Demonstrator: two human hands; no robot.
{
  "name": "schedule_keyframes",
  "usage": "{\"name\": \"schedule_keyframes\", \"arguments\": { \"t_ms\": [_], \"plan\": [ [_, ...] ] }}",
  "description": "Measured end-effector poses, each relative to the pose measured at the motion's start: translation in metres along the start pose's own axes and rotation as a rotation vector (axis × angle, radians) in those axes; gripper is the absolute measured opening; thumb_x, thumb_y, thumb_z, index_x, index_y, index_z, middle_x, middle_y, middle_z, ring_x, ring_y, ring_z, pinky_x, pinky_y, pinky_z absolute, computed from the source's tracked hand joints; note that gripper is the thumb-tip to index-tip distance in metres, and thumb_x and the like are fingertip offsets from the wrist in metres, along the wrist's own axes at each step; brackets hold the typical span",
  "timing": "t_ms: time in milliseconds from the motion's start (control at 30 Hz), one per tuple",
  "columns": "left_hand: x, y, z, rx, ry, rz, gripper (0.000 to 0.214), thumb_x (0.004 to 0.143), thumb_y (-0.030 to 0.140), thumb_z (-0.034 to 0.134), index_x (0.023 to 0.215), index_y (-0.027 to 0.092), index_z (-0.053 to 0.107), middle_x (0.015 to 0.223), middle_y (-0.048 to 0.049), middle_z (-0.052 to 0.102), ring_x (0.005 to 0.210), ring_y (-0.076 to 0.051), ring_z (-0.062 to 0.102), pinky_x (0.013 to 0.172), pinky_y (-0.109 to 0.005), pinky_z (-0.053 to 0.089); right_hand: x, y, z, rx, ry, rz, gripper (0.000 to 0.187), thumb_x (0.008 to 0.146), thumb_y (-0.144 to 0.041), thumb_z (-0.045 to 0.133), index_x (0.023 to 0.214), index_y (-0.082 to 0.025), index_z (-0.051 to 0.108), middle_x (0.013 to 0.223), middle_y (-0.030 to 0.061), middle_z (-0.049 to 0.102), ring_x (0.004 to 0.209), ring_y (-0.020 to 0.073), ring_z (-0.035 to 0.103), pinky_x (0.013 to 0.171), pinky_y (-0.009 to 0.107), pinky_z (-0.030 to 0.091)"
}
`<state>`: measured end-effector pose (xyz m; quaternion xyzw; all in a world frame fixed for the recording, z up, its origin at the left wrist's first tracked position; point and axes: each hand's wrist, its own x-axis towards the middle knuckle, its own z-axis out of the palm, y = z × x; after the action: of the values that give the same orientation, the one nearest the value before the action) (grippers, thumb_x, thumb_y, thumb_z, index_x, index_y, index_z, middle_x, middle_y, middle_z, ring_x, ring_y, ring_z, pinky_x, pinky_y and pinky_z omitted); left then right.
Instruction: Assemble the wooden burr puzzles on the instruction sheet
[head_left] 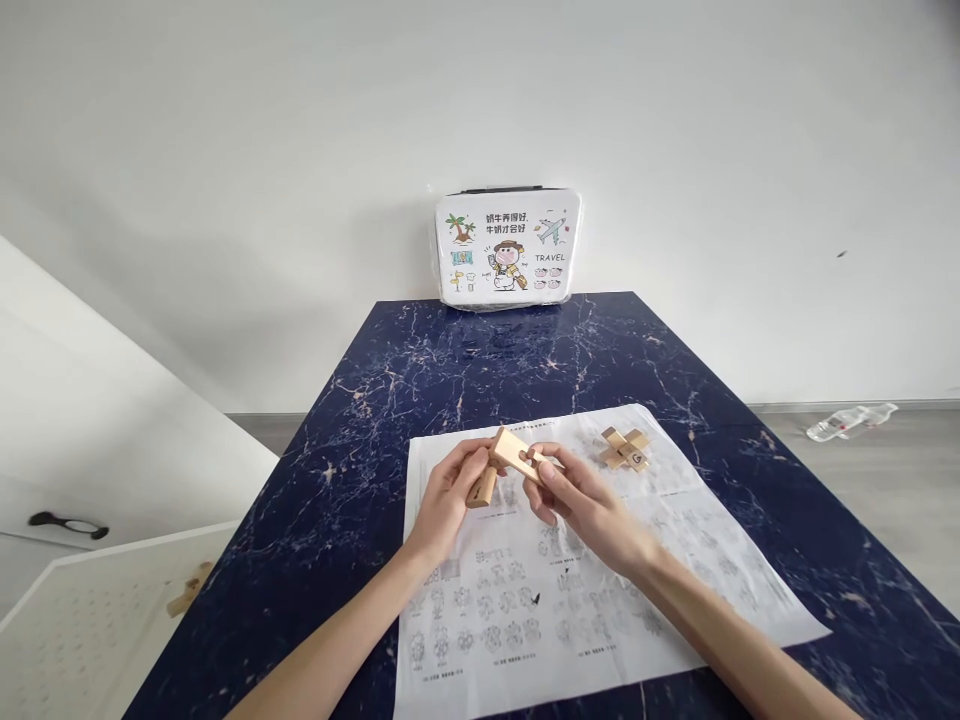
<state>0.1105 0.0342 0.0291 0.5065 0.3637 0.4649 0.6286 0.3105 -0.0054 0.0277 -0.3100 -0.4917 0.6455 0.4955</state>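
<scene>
Above the large white paper sheet with printed drawings (697,530), pinching a small pale wooden block with a dark mark (481,492) in the left hand (446,500) and a pale notched wooden bar (511,449) in the right hand (589,500). Seems to be matching both; calls for careful lining up. Behind the paper, see a shut white cartoon case (517,250): cannot tell the insides. Left of the paper, see a brown wooden piece (182,600) on a white, dotted, tray-like thing (82,620).
</scene>
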Motion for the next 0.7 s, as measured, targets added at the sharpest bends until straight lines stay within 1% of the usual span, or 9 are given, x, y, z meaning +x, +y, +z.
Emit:
{"name": "schedule_keyframes", "arguments": {
  "t_ms": [100,167,267,367,500,633,700],
  "plan": [
    [-0.003,0.002,-0.0003,0.069,-0.054,0.013,0.032,0.1,0.051,0.07,0.109,0.022,0.077,0.098,-0.0061,0.073,0.091,-0.02,0.062,0.082,-0.03,0.046,-0.0004,0.0021,0.0,0.046,-0.027,0.0,0.027,0.111,-0.05,0.054,0.124,-0.025,0.054,0.078,-0.0027,0.058,0.061,0.0127,0.043,0.062,0.031,0.037],
    [-0.0036,0.0037,0.0,0.051,-0.076,0.004,0.032,0.099,0.052,0.07,0.105,0.021,0.077,0.095,-0.0053,0.071,0.088,-0.019,0.061,0.081,-0.03,0.046,-0.0001,0.0027,-0.0005,0.082,-0.039,0.008,0.027,0.111,-0.049,0.055,0.124,-0.025,0.054,0.076,-0.0035,0.058,0.06,0.0122,0.043,0.062,0.031,0.035],
    [-0.0033,0.0044,0.0009,-0.051,-0.087,-0.035,0.034,0.098,0.054,0.071,0.104,0.021,0.076,0.09,-0.0036,0.067,0.079,-0.017,0.056,0.075,-0.028,0.044,0.0001,0.0035,-0.0003,0.106,-0.051,0.015,0.026,0.111,-0.048,0.055,0.124,-0.025,0.052,0.076,-0.0039,0.059,0.06,0.0119,0.043,0.062,0.031,0.034],
    [-0.0028,0.0033,0.0004,-0.107,-0.099,-0.06,0.034,0.097,0.054,0.073,0.104,0.021,0.075,0.09,-0.003,0.066,0.077,-0.016,0.055,0.075,-0.028,0.044,-0.0006,0.0044,0.001,0.101,-0.061,0.019,0.026,0.112,-0.047,0.055,0.124,-0.024,0.052,0.077,-0.0038,0.059,0.06,0.0116,0.045,0.062,0.031,0.032],
    [-0.0031,0.0014,-0.0029,-0.088,-0.127,-0.068,0.032,0.099,0.053,0.072,0.109,0.023,0.074,0.095,-0.0036,0.066,0.08,-0.016,0.056,0.076,-0.028,0.044,-0.002,0.0048,0.0018,0.147,-0.071,0.044,0.026,0.112,-0.047,0.056,0.122,-0.023,0.05,0.078,-0.0044,0.059,0.057,0.0095,0.045,0.061,0.03,0.032],
    [-0.0041,-0.0006,-0.0056,-0.046,-0.192,-0.051,0.032,0.102,0.053,0.068,0.118,0.025,0.073,0.096,-0.0039,0.065,0.083,-0.017,0.058,0.076,-0.029,0.044,-0.0031,0.0048,-0.0013,0.297,-0.181,0.124,0.027,0.111,-0.046,0.059,0.122,-0.026,0.045,0.08,-0.0052,0.06,0.051,0.0069,0.044,0.057,0.027,0.032],
    [-0.0047,-0.001,-0.0062,-0.022,-0.204,-0.032,0.033,0.103,0.053,0.066,0.119,0.025,0.073,0.096,-0.0036,0.064,0.083,-0.017,0.057,0.076,-0.029,0.044,-0.0035,0.0039,-0.0029,0.339,-0.213,0.149,0.028,0.11,-0.045,0.06,0.124,-0.027,0.044,0.081,-0.0058,0.059,0.048,0.0061,0.044,0.054,0.026,0.031]
  ]
}}
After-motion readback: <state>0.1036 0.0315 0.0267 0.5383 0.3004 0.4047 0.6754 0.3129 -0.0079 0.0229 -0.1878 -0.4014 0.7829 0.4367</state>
